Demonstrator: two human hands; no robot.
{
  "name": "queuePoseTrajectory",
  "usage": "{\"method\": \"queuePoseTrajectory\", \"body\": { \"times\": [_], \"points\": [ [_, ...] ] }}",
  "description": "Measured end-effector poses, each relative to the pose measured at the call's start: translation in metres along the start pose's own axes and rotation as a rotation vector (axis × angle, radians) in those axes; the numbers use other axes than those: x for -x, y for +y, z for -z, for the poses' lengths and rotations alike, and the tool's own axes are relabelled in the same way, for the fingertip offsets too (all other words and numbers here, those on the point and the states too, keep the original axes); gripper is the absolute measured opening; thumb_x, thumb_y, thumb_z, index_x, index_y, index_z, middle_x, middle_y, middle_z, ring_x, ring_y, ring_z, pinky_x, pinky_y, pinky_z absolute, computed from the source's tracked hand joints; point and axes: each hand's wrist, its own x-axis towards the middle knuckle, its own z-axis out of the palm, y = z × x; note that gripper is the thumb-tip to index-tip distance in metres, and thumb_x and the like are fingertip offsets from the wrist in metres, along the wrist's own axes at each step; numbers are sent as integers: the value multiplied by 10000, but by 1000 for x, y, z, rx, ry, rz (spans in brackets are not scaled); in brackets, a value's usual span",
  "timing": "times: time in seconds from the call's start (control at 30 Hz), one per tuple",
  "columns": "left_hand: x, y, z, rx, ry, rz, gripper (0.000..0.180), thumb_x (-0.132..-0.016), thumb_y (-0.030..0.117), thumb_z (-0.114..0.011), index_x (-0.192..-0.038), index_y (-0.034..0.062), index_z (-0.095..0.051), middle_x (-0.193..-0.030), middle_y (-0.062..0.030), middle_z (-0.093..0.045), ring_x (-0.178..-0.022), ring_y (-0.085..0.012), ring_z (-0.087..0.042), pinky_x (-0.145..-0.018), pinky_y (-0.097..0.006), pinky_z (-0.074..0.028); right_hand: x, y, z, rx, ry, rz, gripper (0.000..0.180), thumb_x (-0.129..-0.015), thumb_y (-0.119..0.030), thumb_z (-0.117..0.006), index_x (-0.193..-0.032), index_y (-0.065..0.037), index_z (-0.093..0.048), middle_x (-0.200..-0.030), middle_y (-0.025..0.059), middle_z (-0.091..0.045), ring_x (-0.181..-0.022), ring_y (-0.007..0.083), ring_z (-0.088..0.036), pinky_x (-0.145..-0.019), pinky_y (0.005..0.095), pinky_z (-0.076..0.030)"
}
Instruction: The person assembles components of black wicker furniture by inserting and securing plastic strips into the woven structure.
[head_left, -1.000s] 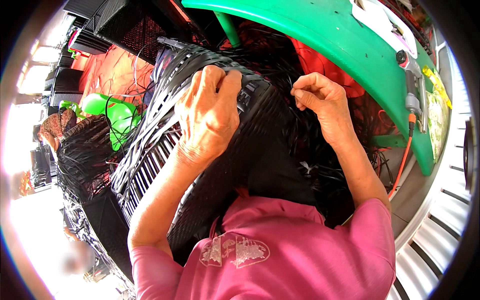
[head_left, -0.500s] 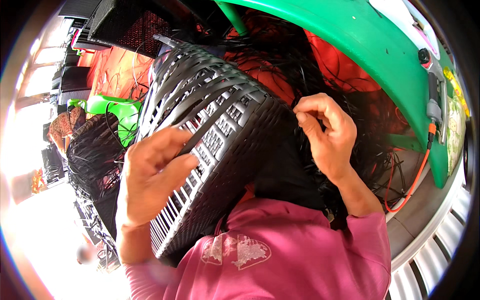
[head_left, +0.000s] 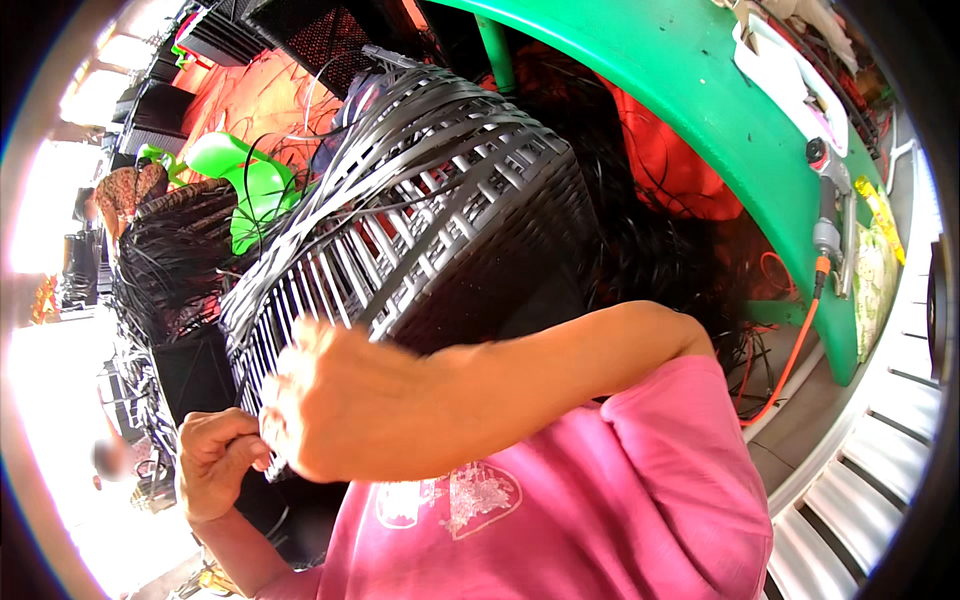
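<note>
Basket [head_left: 440, 200], black and woven from flat plastic strips, fills the middle of the view, tilted on its side against the person's chest, its ribbed base turned toward the lower left. Loose strips stick out along its upper edge and trail off to the left.

The right hand [head_left: 345, 410] crosses in front of the body to the basket's lower left edge; it is blurred, fingers curled in a loose fist at the ribs, and I cannot tell whether it grips a strip or only presses there. The left hand [head_left: 215, 460] sits just beside it, lower and further left, closed with the fingers pinched at the same edge of the basket, seemingly on a thin strip, though the strip itself is too small to make out. The two hands nearly touch.

A pink shirt [head_left: 600, 500] with a pale print covers the lower part of the view. Above and to the right curves a green table [head_left: 700, 110], with a handheld tool [head_left: 825, 215] and orange cord [head_left: 790, 360] hanging at its edge. Red cloth [head_left: 670, 160] lies under the table. At the left stand another dark woven basket [head_left: 170, 260] and a green plastic piece [head_left: 245, 185].
</note>
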Motion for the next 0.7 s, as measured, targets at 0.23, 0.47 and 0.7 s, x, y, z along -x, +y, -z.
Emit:
{"method": "queuePoseTrajectory", "body": {
  "times": [0.23, 0.47, 0.7],
  "points": [
    [35, -49, 2, -15, 158, -159, 296, -878, 222, -649, -801, -64, -645, -566, -60, -537, -482, -110, -513, -457, -262, -376, 103, 43, 149, 786, 274, -430, 30, -810, -68, -688, -834, -72, -707, -824, 61, -709, -817, 234, -658, -750, 364, -486],
    [-53, 19, -102, -304, 120, -582, 257, -797, -34, -595, -1051, -5, -626, -723, -97, -550, -538, -279, -573, -472, -382, -467, 209, 31, 187, 609, -413, -1171, 209, -906, -122, -618, -1074, -22, -691, -933, 155, -688, -840, 291, -666, -785, 358, -500],
    [-114, 30, -178, -109, -95, -699, 93, -770, -24, -580, -861, -5, -590, -741, -185, -626, -669, -386, -634, -565, -452, -502, 115, -21, 111, 66, 12, -814, 429, -860, -167, -720, -1218, 24, -581, -1084, 192, -670, -873, 267, -690, -761, 342, -550]
  ]
}}
